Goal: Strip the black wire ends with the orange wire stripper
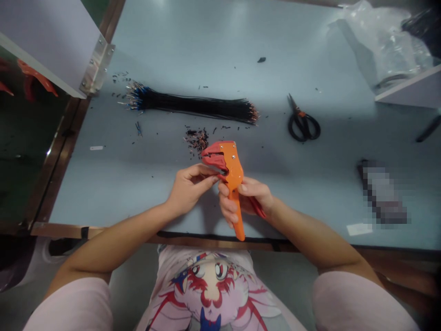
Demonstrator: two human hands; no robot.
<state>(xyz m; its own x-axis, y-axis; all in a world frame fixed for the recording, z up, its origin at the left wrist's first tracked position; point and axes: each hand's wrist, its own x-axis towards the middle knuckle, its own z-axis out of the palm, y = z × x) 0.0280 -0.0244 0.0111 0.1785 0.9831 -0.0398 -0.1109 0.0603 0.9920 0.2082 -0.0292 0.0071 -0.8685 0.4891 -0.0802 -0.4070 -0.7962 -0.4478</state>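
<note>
My right hand (250, 197) is wrapped around an orange and red wire stripper (235, 168). Its orange handle points down toward the table's front edge, and its red jaws face left. My left hand (189, 186) is closed in a pinch, its fingertips against the red part below the jaws; what they pinch is too small to make out. Just beyond the jaws lies a small heap of black and copper-coloured scraps (197, 139). Farther back rests a long bundle of black wires (200, 105), with blue and silver terminals at its left end and bare copper at its right.
Black-handled scissors (303, 126) lie right of the bundle. A blurred-out dark object (384, 191) and a white slip (359, 229) are at the right. Clear plastic bags (382, 41) sit at the back right. A white panel (51, 41) with a metal bracket stands at the left.
</note>
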